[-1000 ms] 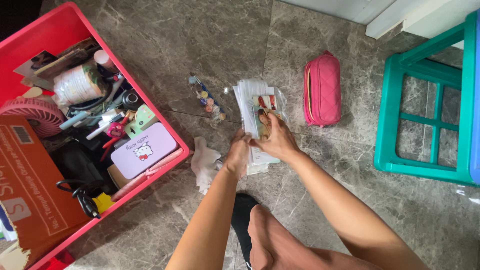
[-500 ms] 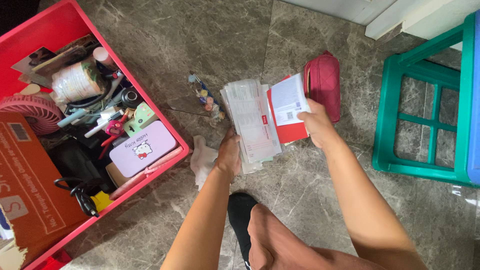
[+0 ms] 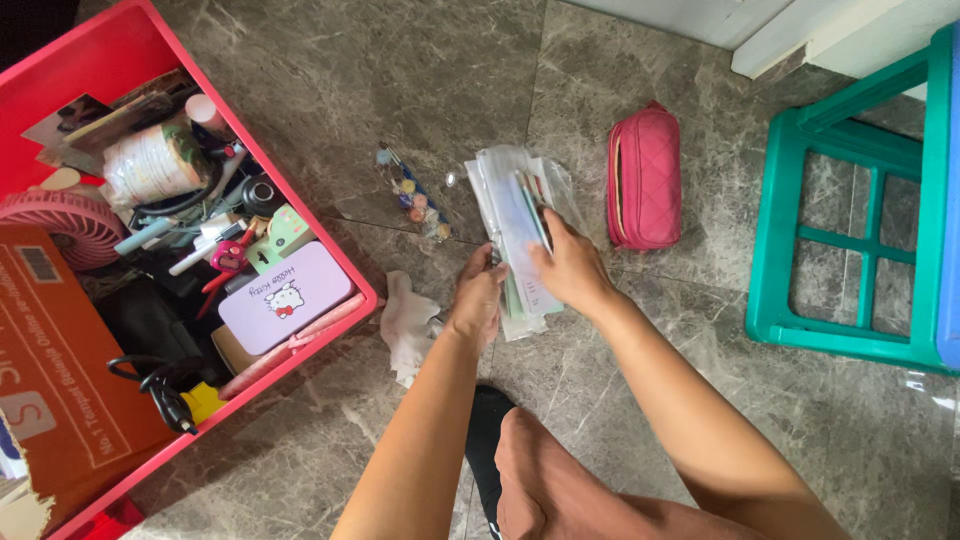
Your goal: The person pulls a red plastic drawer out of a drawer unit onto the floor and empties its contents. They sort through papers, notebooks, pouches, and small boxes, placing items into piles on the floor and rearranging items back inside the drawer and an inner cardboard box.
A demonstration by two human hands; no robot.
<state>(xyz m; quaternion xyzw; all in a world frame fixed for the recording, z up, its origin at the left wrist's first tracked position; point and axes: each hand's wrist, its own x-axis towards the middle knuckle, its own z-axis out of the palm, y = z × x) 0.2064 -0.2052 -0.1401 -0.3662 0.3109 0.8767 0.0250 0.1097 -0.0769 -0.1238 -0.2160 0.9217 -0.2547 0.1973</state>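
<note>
Grey-brown marbled stone tile floor (image 3: 330, 90), seen from above; white skirting at top right. Centre: thin stack of clear plastic sleeves w/ paper sheets inside (image 3: 520, 240), lying flat on the floor, long axis running away from the viewer. Left hand (image 3: 478, 305) grips the stack's near left edge, fingers curled on it; right hand (image 3: 568, 268) lies on top of the stack's right side, fingers bent and pressing the sheets, holding slim pen-like sticks (image 3: 533, 208) against them; exact no. of sticks can't be told. Just right of the stack, apart from it: pink quilted zip pouch (image 3: 645, 175), upright along the same axis. Left of the stack, near but not touching: strip of small joined paint pots in mixed colours (image 3: 412, 192), laid diagonally. Below that, beside the left wrist: crumpled white tissue (image 3: 408, 325). Far left: red plastic crate (image 3: 120, 45), open top, crammed w/ odds and ends, incl. lilac rectangular tin w/ cartoon cat on the lid (image 3: 285, 297) at its near right corner, roll of pale twine (image 3: 150, 165), pink round fan (image 3: 65, 225), black cable w/ plug (image 3: 160, 385), orange cardboard box (image 3: 65, 375). Far right: teal plastic stool frame (image 3: 845, 235), well apart from the hands. Bottom centre: the person's bent knee and a black sock.
</note>
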